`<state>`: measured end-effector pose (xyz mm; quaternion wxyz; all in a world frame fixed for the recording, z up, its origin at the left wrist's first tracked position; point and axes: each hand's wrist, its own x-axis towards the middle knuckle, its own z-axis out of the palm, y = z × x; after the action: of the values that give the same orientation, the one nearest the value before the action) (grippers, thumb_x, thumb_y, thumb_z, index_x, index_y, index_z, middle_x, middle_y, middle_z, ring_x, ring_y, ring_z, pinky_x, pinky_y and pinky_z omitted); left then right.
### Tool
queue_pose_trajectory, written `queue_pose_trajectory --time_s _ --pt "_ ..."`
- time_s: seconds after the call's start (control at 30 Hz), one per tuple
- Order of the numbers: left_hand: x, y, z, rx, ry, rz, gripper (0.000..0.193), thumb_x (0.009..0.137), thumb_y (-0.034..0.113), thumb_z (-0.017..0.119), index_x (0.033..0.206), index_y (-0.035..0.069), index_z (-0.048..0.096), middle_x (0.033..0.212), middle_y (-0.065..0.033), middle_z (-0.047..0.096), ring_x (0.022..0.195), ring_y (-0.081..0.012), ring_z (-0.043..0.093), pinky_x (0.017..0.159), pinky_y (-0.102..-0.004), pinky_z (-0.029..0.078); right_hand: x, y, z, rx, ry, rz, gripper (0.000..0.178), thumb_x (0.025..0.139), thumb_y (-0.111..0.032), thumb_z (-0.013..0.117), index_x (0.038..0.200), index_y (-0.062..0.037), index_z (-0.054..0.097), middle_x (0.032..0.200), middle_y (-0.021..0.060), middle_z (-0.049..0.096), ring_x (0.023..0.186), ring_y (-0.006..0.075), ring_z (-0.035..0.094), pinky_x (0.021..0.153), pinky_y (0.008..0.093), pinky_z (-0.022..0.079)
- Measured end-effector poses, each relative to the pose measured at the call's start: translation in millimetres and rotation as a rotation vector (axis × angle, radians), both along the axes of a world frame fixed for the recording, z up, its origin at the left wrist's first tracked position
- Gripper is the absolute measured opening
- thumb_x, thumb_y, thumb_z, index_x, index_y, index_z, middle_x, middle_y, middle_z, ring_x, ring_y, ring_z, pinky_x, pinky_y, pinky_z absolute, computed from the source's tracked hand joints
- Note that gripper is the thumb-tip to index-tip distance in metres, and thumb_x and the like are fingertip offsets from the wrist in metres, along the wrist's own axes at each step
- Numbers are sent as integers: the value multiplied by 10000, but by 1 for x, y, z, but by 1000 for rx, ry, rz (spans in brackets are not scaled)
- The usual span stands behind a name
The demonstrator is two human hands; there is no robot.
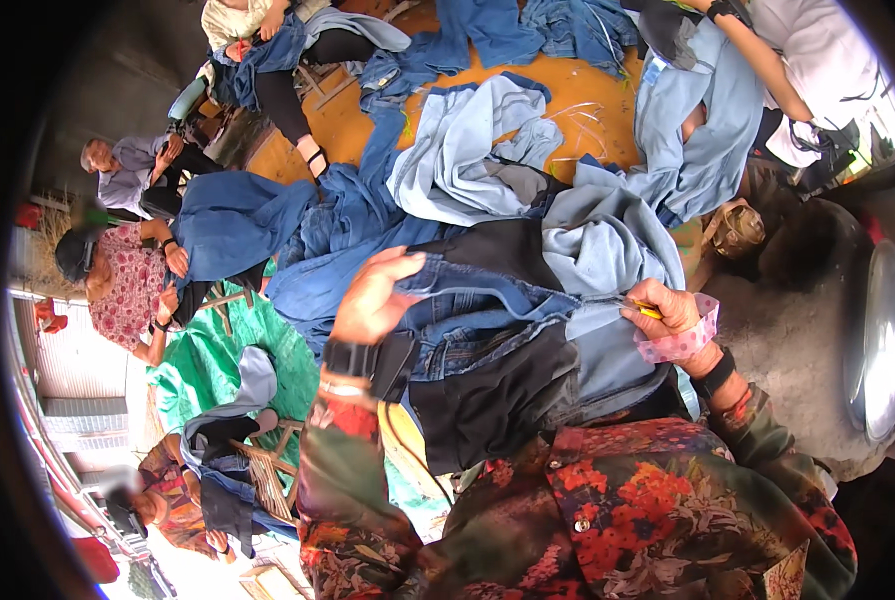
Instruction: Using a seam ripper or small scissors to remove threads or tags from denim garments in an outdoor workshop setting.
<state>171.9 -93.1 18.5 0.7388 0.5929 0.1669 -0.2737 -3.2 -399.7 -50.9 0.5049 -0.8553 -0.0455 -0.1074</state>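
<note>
my left hand (372, 298) pinched jeans (487, 310) waistband, lap | right hand (667, 312) closed on yellow tool (647, 310) at its edge | denim pile (467, 150) beyond hands, blocking orange mat (577, 110) | co-workers seated left

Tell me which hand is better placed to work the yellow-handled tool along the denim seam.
Right. The right hand already pinches the yellow-handled tool at the seam of the blue denim garment; the left hand only grips the fabric, bracing it.
</note>
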Motion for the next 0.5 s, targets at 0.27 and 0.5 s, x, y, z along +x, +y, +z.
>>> queue_pose_trajectory --time_s 0.27,0.5 --pt "-158 63 18 -258 -317 -19 424 610 -52 656 1026 -18 585 1014 -95 627 960 -213 581 883 -344 428 -31 -11 32 -157 -45 252 161 669 -45 609 807 -96 543 634 62 553 571 254 582 511 327 457" --pt "-207 63 -18 -563 -245 200 552 598 -127 544 1134 3 529 1135 -170 566 1060 -301 539 949 -426 400 14 -23 44 14 237 205 367 740 -131 660 1085 -112 538 591 -2 480 524 71 471 474 257 370"
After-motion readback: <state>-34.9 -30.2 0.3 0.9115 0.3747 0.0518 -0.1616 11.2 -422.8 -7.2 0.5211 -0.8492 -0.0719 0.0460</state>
